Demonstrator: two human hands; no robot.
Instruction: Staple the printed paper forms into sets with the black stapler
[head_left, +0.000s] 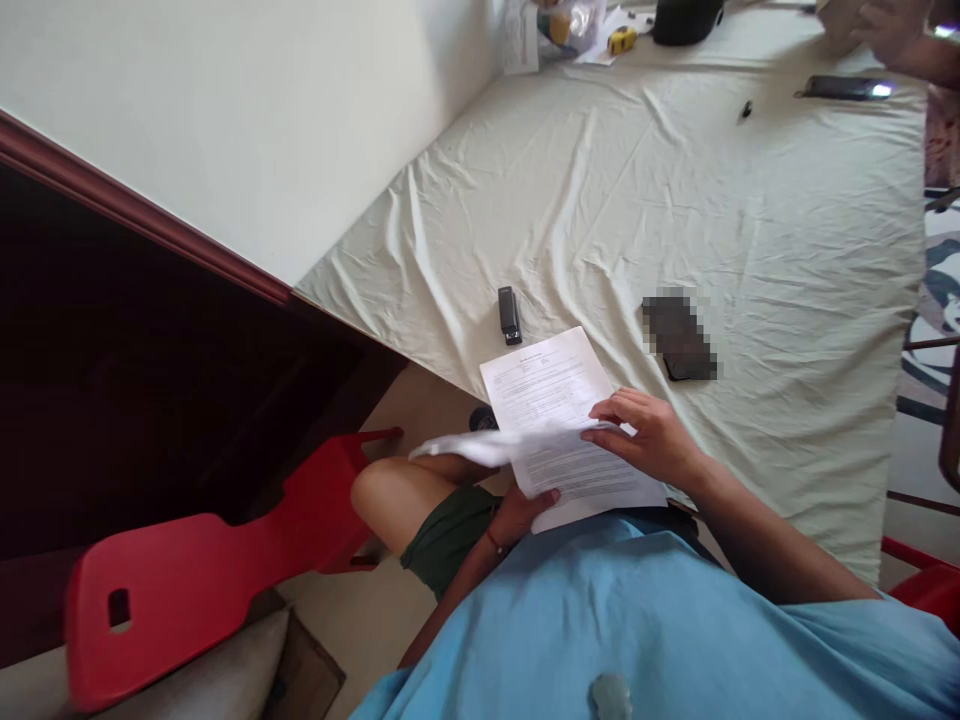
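Observation:
Printed sheets of paper lie partly on the cloth-covered table's near edge and partly over my lap. My left hand grips their lower left edge, thumb on top and the other fingers hidden beneath. With thumb and fingers closed, my right hand pinches the right end of a lifted page, which is blurred and seen nearly edge-on across the sheets. Just beyond the papers, a black stapler rests on the cloth. To the right lies a dark, pixelated flat object, like a phone.
Pale wrinkled cloth covers the table. At the far end are a yellow tape measure, a black bowl-like object, a dark phone-like device and another person's hand. A red plastic chair stands at left.

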